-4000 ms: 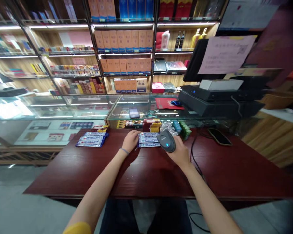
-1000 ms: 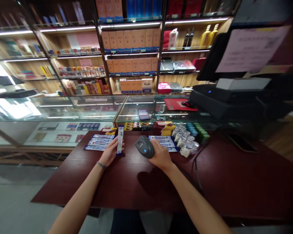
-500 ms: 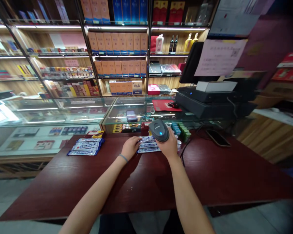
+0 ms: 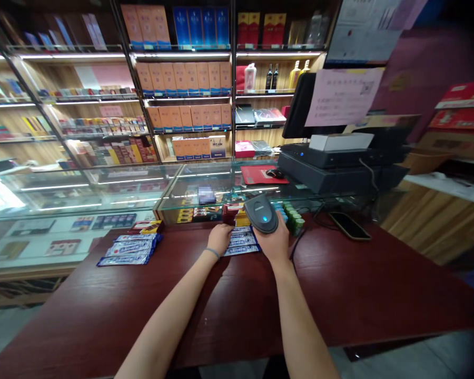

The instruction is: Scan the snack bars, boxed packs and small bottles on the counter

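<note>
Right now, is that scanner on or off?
On, it seems: a blue light glows on the scanner in the right hand.

A phone (image 4: pixel 350 226) lies on the right of the surface (image 4: pixel 339 295). Beyond, on a glass case (image 4: pixel 187 182), a black mouse (image 4: pixel 275 173) rests on a red pad (image 4: pixel 255 176) near a monitor (image 4: pixel 298 108) partly covered by a pink sheet (image 4: pixel 342 97). Lit shelves (image 4: pixel 181 97) hold orange boxes (image 4: pixel 184 78) and dark bottles (image 4: pixel 272 79).

One head-worn camera looks forward and down across the close bench (image 4: pixel 229 321) toward farther shelves (image 4: pixel 233 79) at twelve o'clock.
</note>
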Available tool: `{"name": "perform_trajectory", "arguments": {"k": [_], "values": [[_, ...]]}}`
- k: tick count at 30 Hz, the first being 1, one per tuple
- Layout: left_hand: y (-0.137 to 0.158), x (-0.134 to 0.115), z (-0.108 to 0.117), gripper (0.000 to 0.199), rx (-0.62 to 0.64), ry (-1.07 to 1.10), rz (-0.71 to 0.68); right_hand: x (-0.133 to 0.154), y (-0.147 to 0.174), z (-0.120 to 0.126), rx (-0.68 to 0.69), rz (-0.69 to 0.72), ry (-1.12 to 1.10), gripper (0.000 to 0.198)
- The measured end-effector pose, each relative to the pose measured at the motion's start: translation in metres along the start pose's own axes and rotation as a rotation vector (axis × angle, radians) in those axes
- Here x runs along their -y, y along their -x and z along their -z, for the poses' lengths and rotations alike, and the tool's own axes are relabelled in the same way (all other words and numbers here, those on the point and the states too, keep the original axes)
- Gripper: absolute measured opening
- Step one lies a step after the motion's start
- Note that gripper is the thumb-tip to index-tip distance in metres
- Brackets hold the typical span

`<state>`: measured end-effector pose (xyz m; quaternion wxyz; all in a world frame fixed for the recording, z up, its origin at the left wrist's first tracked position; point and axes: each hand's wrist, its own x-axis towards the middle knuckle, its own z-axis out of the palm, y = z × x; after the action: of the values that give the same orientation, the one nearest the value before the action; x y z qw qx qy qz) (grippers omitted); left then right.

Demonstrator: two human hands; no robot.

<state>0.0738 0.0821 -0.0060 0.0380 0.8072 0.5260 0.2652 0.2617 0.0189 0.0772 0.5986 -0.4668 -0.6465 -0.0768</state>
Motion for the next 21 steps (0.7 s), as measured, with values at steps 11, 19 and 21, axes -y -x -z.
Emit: {"name": "perform_trajectory", "arguments": {"k": [11,19,21], "values": [[0.066,0.073,0.089,0.028,-0.355,-0.009,0.047,0.022,0.013,-0.014,0.09,0.098,-0.059,0.032],[0.16,0.172,0.165,0.026,-0.359,-0.175,0.207,0.047,0.039,-0.039,0.216,0.221,-0.061,0.028],[0.182,0.19,0.171,0.026,-0.377,-0.186,0.275,0.054,0.047,-0.045,0.262,0.241,-0.068,0.029]]}}
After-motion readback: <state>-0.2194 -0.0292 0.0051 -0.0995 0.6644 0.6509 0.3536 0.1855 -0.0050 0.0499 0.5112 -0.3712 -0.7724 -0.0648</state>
